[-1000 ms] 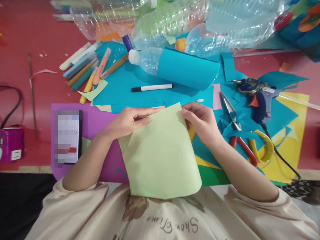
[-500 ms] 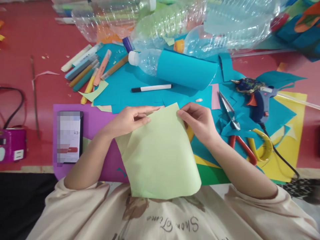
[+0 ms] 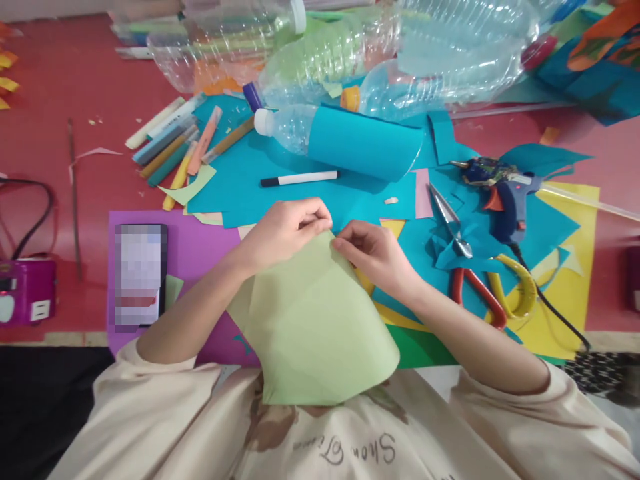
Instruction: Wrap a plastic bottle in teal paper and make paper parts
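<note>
A sheet of light green paper (image 3: 320,327) hangs down in front of my chest, its lower edge reaching my shirt. My left hand (image 3: 293,230) pinches the sheet near its top corner, with the fingers curled over. Close beside it, my right hand (image 3: 373,253) grips the same upper edge between thumb and fingers. The two sets of fingertips are nearly touching at the corner. Just beyond the hands, a black-and-white marker (image 3: 300,178) lies on blue paper (image 3: 240,193). Behind that rests a plastic bottle (image 3: 290,130) wrapped in a blue paper sleeve (image 3: 363,143).
Scissors (image 3: 480,287) with red and yellow handles and a glue gun (image 3: 510,207) lie at the right. Several colored markers (image 3: 170,150) are at the left, above a phone (image 3: 140,273) on purple paper (image 3: 200,233). Large clear bottles (image 3: 450,53) line the back.
My left hand has moved right and up along the sheet's top edge, closing into a pinch. My right hand has shifted left toward it, and the paper's top corner has moved left and lower.
</note>
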Action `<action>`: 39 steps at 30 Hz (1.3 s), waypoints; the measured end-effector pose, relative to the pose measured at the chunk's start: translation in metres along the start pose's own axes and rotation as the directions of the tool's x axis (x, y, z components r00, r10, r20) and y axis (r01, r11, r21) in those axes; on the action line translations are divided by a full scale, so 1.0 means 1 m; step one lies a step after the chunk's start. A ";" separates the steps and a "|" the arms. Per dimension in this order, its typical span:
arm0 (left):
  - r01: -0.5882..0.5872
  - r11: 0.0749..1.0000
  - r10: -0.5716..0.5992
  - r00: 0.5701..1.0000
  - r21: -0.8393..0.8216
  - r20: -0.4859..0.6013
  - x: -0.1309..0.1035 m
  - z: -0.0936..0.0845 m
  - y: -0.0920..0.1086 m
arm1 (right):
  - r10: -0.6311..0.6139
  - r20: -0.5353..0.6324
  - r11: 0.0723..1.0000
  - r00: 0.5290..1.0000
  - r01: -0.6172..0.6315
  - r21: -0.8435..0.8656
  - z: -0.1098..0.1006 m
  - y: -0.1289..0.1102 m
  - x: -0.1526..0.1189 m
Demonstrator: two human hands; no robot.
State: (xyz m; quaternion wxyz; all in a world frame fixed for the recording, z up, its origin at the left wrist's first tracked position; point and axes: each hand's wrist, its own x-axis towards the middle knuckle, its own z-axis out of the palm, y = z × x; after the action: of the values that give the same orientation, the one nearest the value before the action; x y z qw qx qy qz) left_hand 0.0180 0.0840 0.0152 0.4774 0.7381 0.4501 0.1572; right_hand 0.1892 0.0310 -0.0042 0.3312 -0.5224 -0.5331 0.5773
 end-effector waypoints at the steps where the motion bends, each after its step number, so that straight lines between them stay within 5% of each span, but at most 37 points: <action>1: -0.008 1.000 0.008 0.999 0.008 -0.043 0.000 -0.004 0.000 | 0.014 0.008 1.000 1.000 -0.014 0.000 -0.002 -0.001 -0.001; 10: 0.058 0.998 -0.058 0.959 -0.009 -0.278 -0.003 -0.039 -0.018 | 0.125 0.034 0.985 0.992 -0.120 -0.122 -0.027 -0.004 -0.025; 25: 0.133 0.991 -0.117 0.901 0.009 -0.417 -0.027 -0.049 -0.027 | 0.181 -0.106 0.962 0.978 -0.198 -0.187 -0.069 -0.002 -0.049; 34: 0.033 0.967 -0.130 0.917 -0.253 -0.378 -0.027 -0.035 -0.031 | 0.176 -0.028 0.976 0.984 -0.178 -0.123 -0.051 0.008 -0.053; 39: -0.107 0.951 -0.053 0.867 -0.289 -0.495 -0.022 -0.028 -0.036 | 0.238 0.079 0.971 0.968 -0.237 -0.024 -0.046 0.008 -0.051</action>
State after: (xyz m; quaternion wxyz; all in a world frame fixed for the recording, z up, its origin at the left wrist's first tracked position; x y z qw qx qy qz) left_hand -0.0310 0.0874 0.0031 0.4519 0.5957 0.5171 0.4166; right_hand 0.2469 -0.0062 0.0058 0.2338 -0.5608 -0.4837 0.6299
